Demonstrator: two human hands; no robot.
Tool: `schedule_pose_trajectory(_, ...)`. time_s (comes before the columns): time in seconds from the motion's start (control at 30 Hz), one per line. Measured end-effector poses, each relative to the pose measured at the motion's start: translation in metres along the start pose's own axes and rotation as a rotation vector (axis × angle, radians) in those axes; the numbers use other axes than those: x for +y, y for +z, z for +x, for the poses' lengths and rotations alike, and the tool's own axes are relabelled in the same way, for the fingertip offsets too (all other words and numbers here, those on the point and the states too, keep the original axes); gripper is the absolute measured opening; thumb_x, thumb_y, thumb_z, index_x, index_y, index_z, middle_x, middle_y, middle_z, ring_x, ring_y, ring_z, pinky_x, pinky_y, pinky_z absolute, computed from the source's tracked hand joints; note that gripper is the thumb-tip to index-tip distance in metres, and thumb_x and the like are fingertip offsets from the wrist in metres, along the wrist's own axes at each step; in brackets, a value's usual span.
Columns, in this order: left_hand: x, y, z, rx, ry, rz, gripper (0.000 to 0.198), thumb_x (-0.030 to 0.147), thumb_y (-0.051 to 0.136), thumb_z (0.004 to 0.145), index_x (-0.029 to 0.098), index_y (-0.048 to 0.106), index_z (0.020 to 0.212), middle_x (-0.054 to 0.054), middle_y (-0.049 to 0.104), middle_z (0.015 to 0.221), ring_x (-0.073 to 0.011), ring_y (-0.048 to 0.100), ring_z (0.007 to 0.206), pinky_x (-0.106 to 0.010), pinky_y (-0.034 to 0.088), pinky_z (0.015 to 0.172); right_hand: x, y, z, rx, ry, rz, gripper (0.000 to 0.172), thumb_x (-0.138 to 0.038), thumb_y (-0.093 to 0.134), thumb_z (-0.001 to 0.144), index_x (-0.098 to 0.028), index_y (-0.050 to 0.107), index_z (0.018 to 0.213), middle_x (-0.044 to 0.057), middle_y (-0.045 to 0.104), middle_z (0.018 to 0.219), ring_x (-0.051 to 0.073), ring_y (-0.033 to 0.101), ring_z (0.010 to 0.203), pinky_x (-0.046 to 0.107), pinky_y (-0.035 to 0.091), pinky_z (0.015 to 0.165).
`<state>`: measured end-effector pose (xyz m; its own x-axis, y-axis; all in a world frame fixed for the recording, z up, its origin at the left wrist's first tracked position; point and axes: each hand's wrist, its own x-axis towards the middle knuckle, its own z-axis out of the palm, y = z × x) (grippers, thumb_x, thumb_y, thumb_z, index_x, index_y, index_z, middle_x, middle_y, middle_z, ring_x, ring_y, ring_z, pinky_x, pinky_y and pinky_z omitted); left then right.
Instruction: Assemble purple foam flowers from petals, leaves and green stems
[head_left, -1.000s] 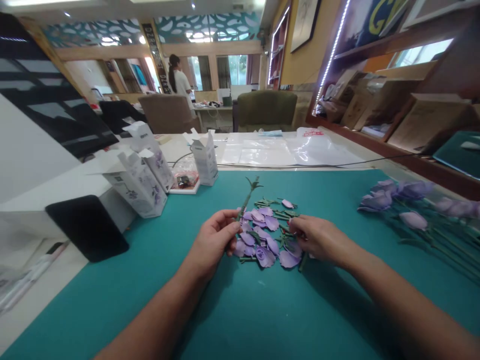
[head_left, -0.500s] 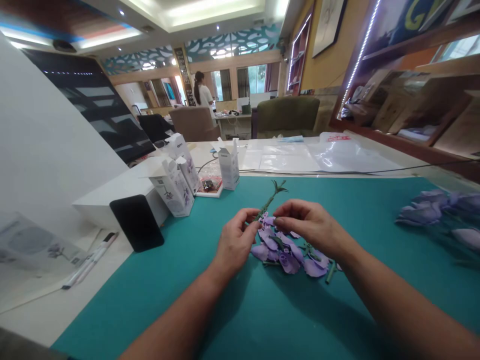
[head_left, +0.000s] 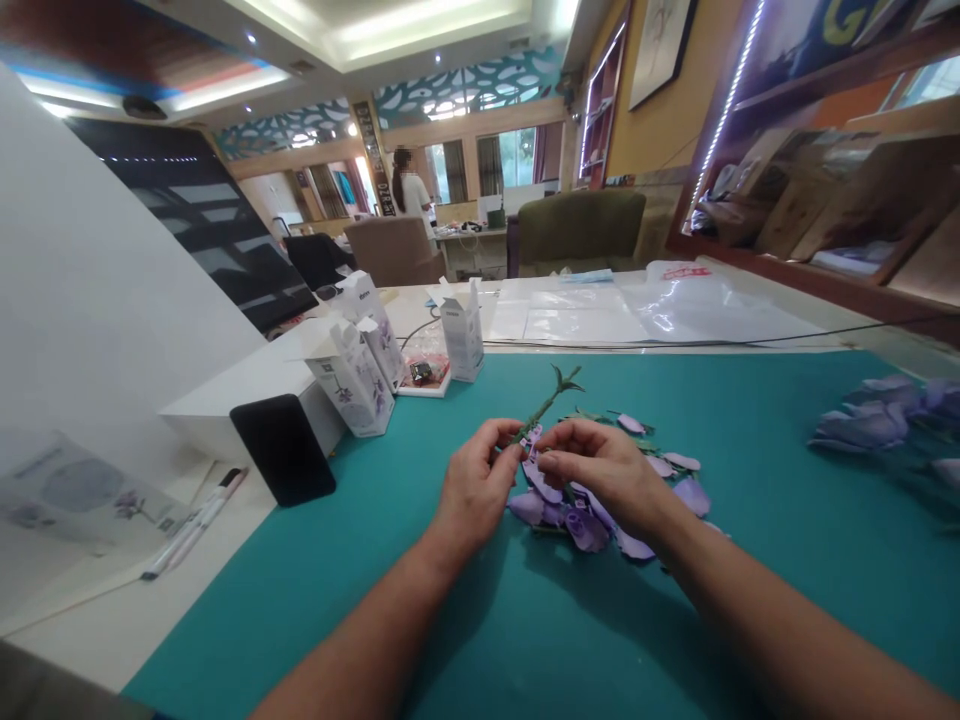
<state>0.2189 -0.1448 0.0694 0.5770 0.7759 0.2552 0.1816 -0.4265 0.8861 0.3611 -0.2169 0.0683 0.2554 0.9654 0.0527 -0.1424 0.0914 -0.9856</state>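
Observation:
My left hand [head_left: 476, 485] is closed on the lower end of a green flower stem [head_left: 546, 402], which points up and away over the teal mat [head_left: 525, 620]. Right beside it, my right hand [head_left: 600, 472] pinches a small purple petal [head_left: 531, 438] against the stem near my left fingers. Under and around both hands lies a loose pile of purple petals [head_left: 585, 525] and short green stem pieces. More petals [head_left: 679, 462] are scattered to the right of my right hand.
Finished purple flowers [head_left: 870, 425] lie at the mat's right edge. Small white printed boxes [head_left: 352, 375] and a black phone [head_left: 283, 448] stand at the left. A marker [head_left: 191, 525] lies on paper. Plastic sheets [head_left: 645, 305] and a cable [head_left: 675, 342] lie behind. A person [head_left: 411, 190] stands far back.
My right hand left the pile, picked up a petal and came to the stem held by my left hand. The view rose and shifted left.

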Motion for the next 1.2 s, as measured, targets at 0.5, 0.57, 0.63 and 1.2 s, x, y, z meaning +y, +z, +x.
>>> schedule_pose_trajectory(0.5,-0.0004,0.0014,-0.0057,-0.006,0.130,0.144,0.019,0.025,0.042,0.088,0.020,0.052,0.102,-0.005,0.063,0.091,-0.0167,0.059,0.082,-0.028,0.045,0.072,0.0087,0.0073,-0.0027,0.006,0.079,0.346,0.027,-0.030,0.083,0.056,-0.017,0.064,0.070,-0.004,0.061,0.061,0.008,0.054,0.054,0.023,0.044,0.055)
schedule_pose_trajectory(0.57,0.0006,0.0016,-0.0064,-0.012,0.151,0.178,0.019,0.024,0.041,0.088,0.020,0.051,0.104,-0.005,0.064,0.094,-0.0176,0.059,0.085,-0.030,0.045,0.075,0.0081,0.0080,-0.0031,0.003,0.084,0.362,0.027,-0.030,0.084,0.056,-0.017,0.064,0.070,-0.005,0.060,0.060,0.008,0.054,0.053,0.023,0.044,0.054)
schedule_pose_trajectory(0.63,0.0005,0.0016,-0.0064,-0.021,0.176,0.213,0.022,0.022,0.039,0.088,0.019,0.051,0.107,-0.006,0.064,0.098,-0.0183,0.059,0.088,-0.031,0.045,0.078,0.0078,0.0082,-0.0032,-0.010,0.098,0.376,0.028,-0.030,0.084,0.056,-0.017,0.063,0.069,-0.004,0.060,0.059,0.007,0.054,0.053,0.022,0.043,0.054)
schedule_pose_trajectory(1.2,0.0049,-0.0044,-0.0053,-0.143,0.290,0.269,0.032,0.019,0.045,0.083,0.016,0.053,0.114,-0.009,0.062,0.101,-0.0195,0.057,0.092,-0.032,0.045,0.084,0.0057,0.0048,-0.0035,-0.051,0.153,0.419,0.027,-0.028,0.084,0.057,-0.016,0.062,0.070,-0.004,0.060,0.057,0.007,0.054,0.052,0.020,0.042,0.052)
